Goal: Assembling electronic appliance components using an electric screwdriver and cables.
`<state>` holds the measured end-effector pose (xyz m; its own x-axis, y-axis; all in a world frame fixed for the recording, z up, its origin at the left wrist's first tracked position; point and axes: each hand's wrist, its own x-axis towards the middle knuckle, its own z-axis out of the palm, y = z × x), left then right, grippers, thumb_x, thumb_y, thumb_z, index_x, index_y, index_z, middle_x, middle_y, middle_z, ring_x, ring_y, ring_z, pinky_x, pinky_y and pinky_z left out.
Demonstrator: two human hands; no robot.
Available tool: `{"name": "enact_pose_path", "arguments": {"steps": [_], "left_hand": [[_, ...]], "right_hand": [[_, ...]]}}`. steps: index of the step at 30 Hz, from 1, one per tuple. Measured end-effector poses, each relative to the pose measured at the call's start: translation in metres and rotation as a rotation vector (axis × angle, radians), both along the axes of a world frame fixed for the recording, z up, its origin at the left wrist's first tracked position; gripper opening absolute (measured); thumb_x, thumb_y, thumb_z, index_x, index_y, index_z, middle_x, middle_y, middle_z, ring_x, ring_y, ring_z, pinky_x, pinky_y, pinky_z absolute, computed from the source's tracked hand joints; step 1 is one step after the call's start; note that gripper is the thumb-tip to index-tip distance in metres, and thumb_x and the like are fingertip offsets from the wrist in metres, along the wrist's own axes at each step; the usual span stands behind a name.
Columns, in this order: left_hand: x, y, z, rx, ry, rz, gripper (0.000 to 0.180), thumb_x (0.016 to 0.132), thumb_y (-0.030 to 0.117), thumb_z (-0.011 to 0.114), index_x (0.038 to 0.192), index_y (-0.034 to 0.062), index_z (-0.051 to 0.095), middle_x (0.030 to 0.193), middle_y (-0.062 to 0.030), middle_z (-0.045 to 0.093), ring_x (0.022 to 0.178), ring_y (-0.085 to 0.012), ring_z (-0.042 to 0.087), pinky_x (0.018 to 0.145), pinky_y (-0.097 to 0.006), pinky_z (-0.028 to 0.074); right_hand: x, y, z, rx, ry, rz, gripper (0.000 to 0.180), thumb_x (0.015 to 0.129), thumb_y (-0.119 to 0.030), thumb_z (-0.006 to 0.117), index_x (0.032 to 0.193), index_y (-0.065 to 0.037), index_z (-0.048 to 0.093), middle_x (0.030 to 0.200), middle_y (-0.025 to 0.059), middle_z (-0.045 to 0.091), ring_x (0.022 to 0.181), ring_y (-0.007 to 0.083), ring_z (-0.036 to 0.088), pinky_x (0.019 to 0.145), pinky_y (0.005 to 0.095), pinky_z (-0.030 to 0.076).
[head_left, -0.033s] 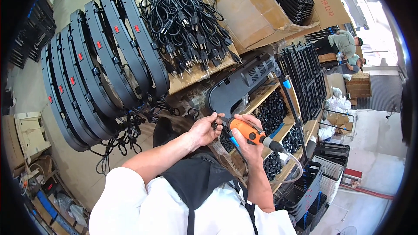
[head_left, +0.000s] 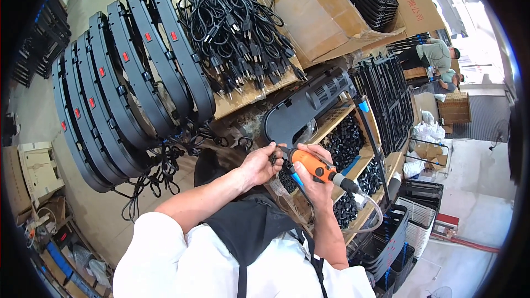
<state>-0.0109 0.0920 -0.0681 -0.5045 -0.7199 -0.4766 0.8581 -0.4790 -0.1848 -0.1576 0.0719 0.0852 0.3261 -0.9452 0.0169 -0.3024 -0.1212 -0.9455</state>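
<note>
The right hand [head_left: 320, 190] wraps around an orange power tool [head_left: 310, 164] at the near, rounded end of the black casing [head_left: 284, 121], which is the landmark here. The left hand [head_left: 259, 166] sits at that same end, its thumb and fingertips drawn together beside the tool's nose; what they pinch, if anything, is too small to tell. With the fingers so close, a slip of the nose could nip a fingertip or scuff the casing, and a loose pinch could drop a small part. The hose [head_left: 378, 218] behind the tool, nearer the body than the casing, could drag the tool askew if it snags. Both forearms reach up and inward, wrists bent toward the casing. Right of the casing are bins of small black parts [head_left: 343, 142]; beyond its left side lies a heap of cords [head_left: 237, 27].
</note>
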Motion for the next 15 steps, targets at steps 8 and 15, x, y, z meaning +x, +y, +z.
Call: {"name": "enact_pose_path", "arguments": {"steps": [8,15], "left_hand": [[0.000,0.014,0.017,-0.042,-0.322,-0.184,0.030,0.116,0.028,0.049,0.124,0.0046,0.066,0.108,-0.0068,0.073,0.085,-0.0170,0.069,0.070,-0.031,0.057],[0.009,0.026,0.000,-0.232,-0.414,-0.214,0.026,0.114,0.022,0.053,0.126,0.0031,0.067,0.107,-0.0068,0.075,0.089,-0.0134,0.071,0.077,-0.028,0.060]], "right_hand": [[0.016,-0.013,-0.025,-0.058,0.063,-0.025,0.046,0.089,-0.002,0.081,0.132,-0.001,0.063,0.125,0.0140,0.075,0.111,0.0200,0.072,0.102,0.0346,0.057],[0.023,-0.021,-0.024,-0.005,0.155,0.004,0.036,0.087,-0.004,0.081,0.121,-0.001,0.069,0.126,0.0139,0.075,0.111,0.0195,0.073,0.098,0.0338,0.058]]}}
